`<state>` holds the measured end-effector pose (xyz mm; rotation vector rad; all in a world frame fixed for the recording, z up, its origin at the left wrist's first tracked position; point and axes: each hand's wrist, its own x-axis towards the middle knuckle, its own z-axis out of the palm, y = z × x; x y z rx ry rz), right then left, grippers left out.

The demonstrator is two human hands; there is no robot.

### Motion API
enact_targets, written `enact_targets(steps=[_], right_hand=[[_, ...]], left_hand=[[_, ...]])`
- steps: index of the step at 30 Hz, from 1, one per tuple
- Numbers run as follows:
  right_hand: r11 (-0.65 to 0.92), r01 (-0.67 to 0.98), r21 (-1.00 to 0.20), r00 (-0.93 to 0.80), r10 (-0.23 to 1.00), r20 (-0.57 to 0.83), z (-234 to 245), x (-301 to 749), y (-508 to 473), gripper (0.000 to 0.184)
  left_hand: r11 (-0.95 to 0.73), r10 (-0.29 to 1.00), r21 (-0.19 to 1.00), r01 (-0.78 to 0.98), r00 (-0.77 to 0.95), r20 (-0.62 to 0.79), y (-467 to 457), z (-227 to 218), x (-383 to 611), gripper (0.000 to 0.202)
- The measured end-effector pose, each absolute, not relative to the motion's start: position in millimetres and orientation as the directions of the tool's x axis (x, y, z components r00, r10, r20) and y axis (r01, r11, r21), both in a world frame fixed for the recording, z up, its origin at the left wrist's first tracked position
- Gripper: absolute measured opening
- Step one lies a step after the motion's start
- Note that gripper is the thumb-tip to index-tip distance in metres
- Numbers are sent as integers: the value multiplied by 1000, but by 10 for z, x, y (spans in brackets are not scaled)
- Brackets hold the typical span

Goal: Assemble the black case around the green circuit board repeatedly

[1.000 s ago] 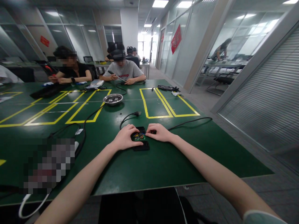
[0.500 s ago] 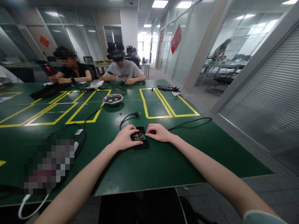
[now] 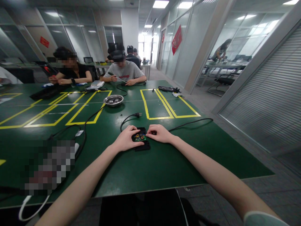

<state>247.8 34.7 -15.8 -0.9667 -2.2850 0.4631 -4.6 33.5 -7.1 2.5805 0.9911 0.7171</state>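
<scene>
A small black adapter case [image 3: 141, 139] lies opened on the green table [image 3: 145, 169], showing a green circuit board with orange parts. My left hand [image 3: 125, 138] grips its left side, fingers curled over the edge. My right hand [image 3: 160, 133] presses its right end, fingers bent onto it. A black lid piece [image 3: 142, 146] lies just below the board. A black cord [image 3: 190, 123] leads off to the right from under my right hand.
A black plug and cord [image 3: 129, 118] curl behind the case. A metal bowl [image 3: 113, 100] sits farther back among yellow tape boxes [image 3: 162, 105]. Two people work at the far edge. A blurred patch and cables lie at the left.
</scene>
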Motion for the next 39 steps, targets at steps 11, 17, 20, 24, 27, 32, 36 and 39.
enact_targets(steps=[11, 17, 20, 24, 27, 32, 36, 39], right_hand=[[670, 515, -534, -554, 736, 389, -194, 2494, 371, 22], [672, 520, -527, -554, 735, 391, -190, 2488, 366, 21], [671, 518, -531, -555, 736, 388, -179, 2486, 359, 21], [670, 507, -541, -560, 734, 384, -158, 2504, 343, 16], [674, 492, -551, -572, 727, 379, -143, 2529, 335, 9], [647, 476, -596, -561, 745, 361, -109, 2548, 332, 12], [572, 495, -654, -513, 800, 311, -63, 2531, 301, 15], [535, 476, -698, -490, 821, 295, -25, 2519, 261, 19]], left_hand=[[-702, 708, 427, 570, 622, 333, 318, -65, -27, 55], [-705, 702, 480, 523, 614, 361, 321, -36, -55, 57], [-693, 714, 533, 485, 564, 414, 369, 21, -155, 39], [-642, 740, 581, 500, 604, 298, 465, 82, -338, 18], [-614, 738, 630, 475, 629, 244, 503, 107, -400, 14], [-564, 769, 657, 501, 609, 196, 491, 142, -377, 17], [-452, 817, 724, 521, 568, 101, 470, 165, -369, 25], [-358, 838, 789, 499, 544, 36, 468, 187, -382, 27]])
